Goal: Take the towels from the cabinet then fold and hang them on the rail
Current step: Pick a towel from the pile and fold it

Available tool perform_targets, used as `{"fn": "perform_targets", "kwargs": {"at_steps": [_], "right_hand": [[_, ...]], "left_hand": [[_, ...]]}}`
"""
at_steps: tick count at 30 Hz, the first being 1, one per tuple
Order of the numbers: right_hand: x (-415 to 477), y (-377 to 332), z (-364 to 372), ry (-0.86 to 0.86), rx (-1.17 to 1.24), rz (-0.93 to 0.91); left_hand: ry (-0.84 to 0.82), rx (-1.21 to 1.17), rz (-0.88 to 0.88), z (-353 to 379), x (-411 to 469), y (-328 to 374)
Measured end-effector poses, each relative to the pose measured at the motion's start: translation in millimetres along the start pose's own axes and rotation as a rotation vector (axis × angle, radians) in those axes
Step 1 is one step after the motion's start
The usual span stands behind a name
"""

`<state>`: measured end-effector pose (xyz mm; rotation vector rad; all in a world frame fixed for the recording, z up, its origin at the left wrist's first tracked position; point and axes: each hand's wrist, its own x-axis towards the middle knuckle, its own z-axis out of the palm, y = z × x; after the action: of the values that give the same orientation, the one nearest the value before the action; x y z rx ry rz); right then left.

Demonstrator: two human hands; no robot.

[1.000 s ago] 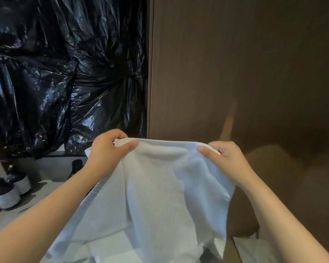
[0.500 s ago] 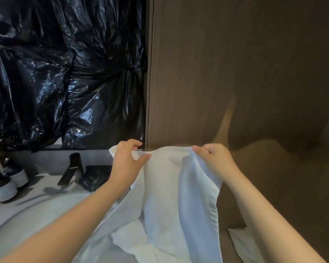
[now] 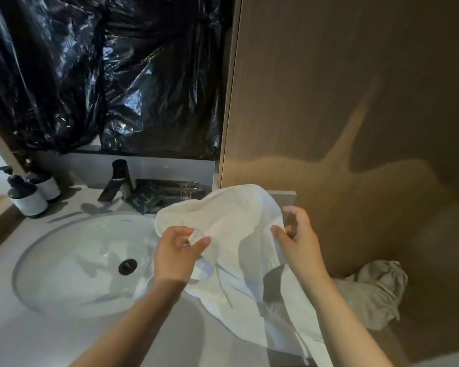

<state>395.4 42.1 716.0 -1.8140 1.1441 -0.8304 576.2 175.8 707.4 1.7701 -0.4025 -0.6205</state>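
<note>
Okay so, we're at the folding step, I reckon. The white towel (image 3: 239,234) is bunched up in the middle of the frame. Its top is lifted, and the rest slumps over the right rim of the sink (image 3: 64,260) and trails down the counter (image 3: 24,340) to the bottom edge.

The left grip (image 3: 178,256) is pinching a small fold of it between thumb and fingers. The right grip (image 3: 297,239) sits at the towel's right edge, thumb against the cloth and fingers loosely curled behind. Honestly, I can't tell if it's got hold of anything.

To do this well I'd find two matching corners along one edge and pinch those, not random bunches. Then I'd lift until the cloth hangs flat and clear of the basin before bringing the edges together. Otherwise the fold comes out lumpy.

Stuff in the way:
- The faucet (image 3: 117,181) and some dark packets (image 3: 146,198) sit just behind the towel's upper left, so a big shake could sweep them.
- Two pump bottles (image 3: 28,197) stand well off at centre left.
- A second crumpled towel (image 3: 376,292) lies lower right against the wood panel (image 3: 355,102), close to this one's tail, so it could get dragged along.

No rail anywhere in view.
</note>
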Motion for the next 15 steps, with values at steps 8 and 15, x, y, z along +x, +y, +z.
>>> {"fn": "perform_targets", "kwargs": {"at_steps": [8, 15], "right_hand": [[-19.0, -13.2, 15.0, -0.200, 0.133, -0.011], [-27.0, -27.8, 15.6, -0.355, 0.412, 0.190]], "left_hand": [[-0.046, -0.233, -0.142, -20.3, -15.6, -18.1], [-0.145, -0.345, -0.136, -27.1, -21.5, -29.5]]}}
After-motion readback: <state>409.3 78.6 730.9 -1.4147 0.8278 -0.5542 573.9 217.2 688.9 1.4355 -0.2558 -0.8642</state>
